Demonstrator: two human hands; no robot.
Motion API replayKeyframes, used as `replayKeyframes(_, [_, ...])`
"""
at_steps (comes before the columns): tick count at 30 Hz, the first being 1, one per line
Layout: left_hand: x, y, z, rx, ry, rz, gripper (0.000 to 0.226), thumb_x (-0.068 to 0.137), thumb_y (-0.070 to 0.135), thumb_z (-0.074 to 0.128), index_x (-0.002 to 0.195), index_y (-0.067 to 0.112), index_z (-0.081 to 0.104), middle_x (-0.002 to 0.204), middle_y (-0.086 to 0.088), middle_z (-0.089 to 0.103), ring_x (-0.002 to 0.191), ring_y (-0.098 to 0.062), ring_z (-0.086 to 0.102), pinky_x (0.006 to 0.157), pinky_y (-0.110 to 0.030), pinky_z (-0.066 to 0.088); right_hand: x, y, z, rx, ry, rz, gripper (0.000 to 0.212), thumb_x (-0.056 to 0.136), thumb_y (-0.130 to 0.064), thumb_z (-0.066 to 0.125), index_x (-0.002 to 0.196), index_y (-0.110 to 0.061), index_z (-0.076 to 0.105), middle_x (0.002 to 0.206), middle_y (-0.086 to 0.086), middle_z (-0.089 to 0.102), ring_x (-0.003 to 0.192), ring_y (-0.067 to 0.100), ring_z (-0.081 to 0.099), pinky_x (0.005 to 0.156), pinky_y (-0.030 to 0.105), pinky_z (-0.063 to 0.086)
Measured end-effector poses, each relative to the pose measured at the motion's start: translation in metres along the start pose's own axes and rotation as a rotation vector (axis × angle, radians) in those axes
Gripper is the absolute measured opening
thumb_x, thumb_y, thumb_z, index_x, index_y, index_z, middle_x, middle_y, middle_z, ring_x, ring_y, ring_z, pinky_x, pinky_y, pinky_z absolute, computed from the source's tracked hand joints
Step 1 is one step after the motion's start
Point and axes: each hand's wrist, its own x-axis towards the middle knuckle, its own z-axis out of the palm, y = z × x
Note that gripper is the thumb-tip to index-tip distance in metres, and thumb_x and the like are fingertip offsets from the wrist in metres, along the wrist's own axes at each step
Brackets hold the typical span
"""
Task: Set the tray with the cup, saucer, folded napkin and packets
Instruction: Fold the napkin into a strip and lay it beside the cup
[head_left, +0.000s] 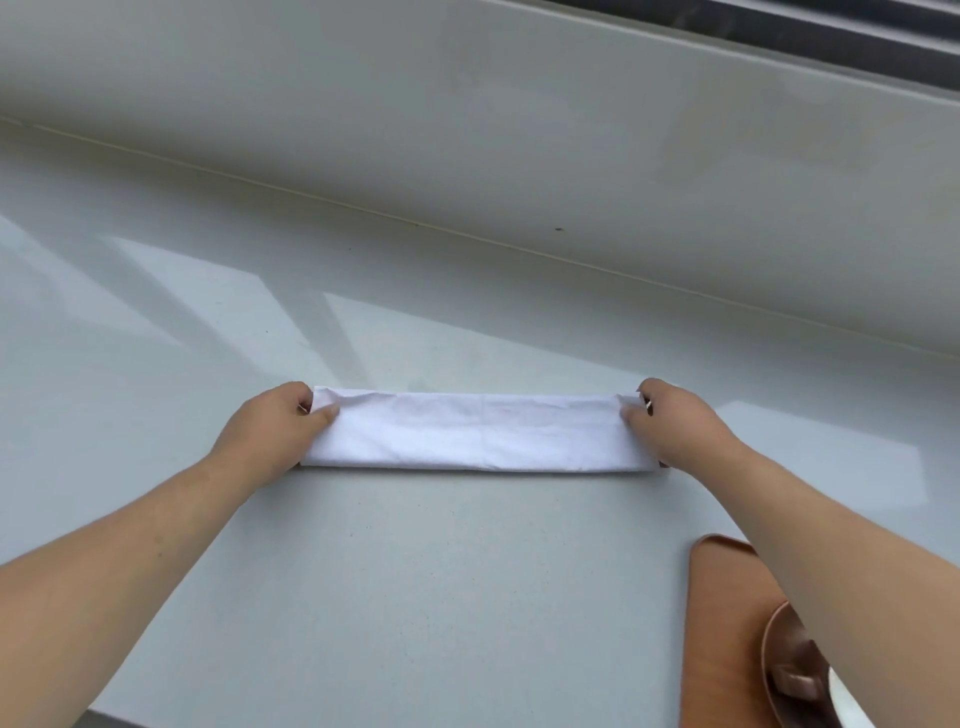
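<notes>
- your left hand (270, 426) and right hand (675, 423) each pinch an end of the napkin (475, 431).
- it's a long white creased cloth strip, flat on the glossy pale counter (363, 571).
- your right forearm hides most of the brown tray (727, 623) and saucer (774, 660); both are cut off.

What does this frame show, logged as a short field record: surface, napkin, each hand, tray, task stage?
surface: pale countertop
napkin: white, folded into a long strip, flat on the countertop
left hand: pinching the strip's left end
right hand: pinching the strip's right end
tray: brown, lower right, partly under the right forearm, apart from the napkin
on tray: brown saucer, partly hidden
stage: napkin not yet on tray
</notes>
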Motion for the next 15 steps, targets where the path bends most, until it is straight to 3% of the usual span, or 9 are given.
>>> replayKeyframes(2, [-0.01,0.001,0.001,0.121,0.149,0.054,0.028,0.088,0.044,0.069,0.093,0.024,0.051,0.088,0.001,0.06,0.077,-0.027,0.06,0.063,-0.038,0.046,-0.01,-0.002,0.003,-0.14,0.195,-0.079,0.018,0.096,-0.033,0.058,0.098,-0.017,0.05,0.087,0.001,0.057,0.077,0.031,0.056,0.06,0.037,0.044])
replayKeyframes(4, [-0.024,-0.005,0.004,0.248,0.242,0.279,0.039,0.084,0.043,0.074,0.108,0.021,0.053,0.102,-0.003,0.059,0.091,-0.031,0.059,0.071,-0.045,0.052,-0.027,-0.004,0.006,-0.218,0.278,-0.295,0.024,0.09,-0.034,0.065,0.102,-0.017,0.053,0.093,0.0,0.055,0.083,0.028,0.053,0.064,0.037,0.044])
replayKeyframes(7, [-0.042,-0.017,0.006,0.463,0.102,0.654,0.05,0.078,0.055,0.063,0.115,0.021,0.06,0.117,0.0,0.061,0.105,-0.027,0.057,0.085,-0.046,0.053,-0.053,0.004,0.015,-0.457,0.107,-0.634,0.034,0.08,-0.04,0.063,0.106,-0.018,0.061,0.101,0.003,0.06,0.093,0.029,0.057,0.077,0.041,0.05])
replayKeyframes(9, [-0.048,-0.02,0.01,0.538,0.064,0.758,0.045,0.081,0.05,0.055,0.11,0.019,0.068,0.119,-0.001,0.066,0.108,-0.028,0.063,0.086,-0.045,0.053,-0.06,0.011,0.021,-0.578,0.053,-0.657,0.034,0.08,-0.034,0.061,0.109,-0.018,0.064,0.105,0.003,0.061,0.096,0.029,0.058,0.081,0.041,0.05])
replayKeyframes(12, [-0.05,-0.013,0.015,0.505,0.141,0.752,0.034,0.091,0.032,0.046,0.093,0.013,0.074,0.105,-0.003,0.075,0.094,-0.033,0.07,0.076,-0.045,0.056,-0.056,0.015,0.023,-0.56,0.139,-0.564,0.016,0.092,-0.017,0.056,0.104,-0.014,0.067,0.104,0.004,0.064,0.097,0.031,0.057,0.082,0.042,0.048])
replayKeyframes(15, [-0.05,-0.006,0.014,0.333,0.112,0.529,0.015,0.097,0.023,0.053,0.095,0.02,0.068,0.096,0.004,0.07,0.095,-0.026,0.063,0.074,-0.039,0.05,-0.055,0.017,0.018,-0.396,0.14,-0.511,0.014,0.095,-0.016,0.053,0.1,-0.016,0.066,0.099,0.0,0.065,0.096,0.027,0.056,0.079,0.039,0.048])
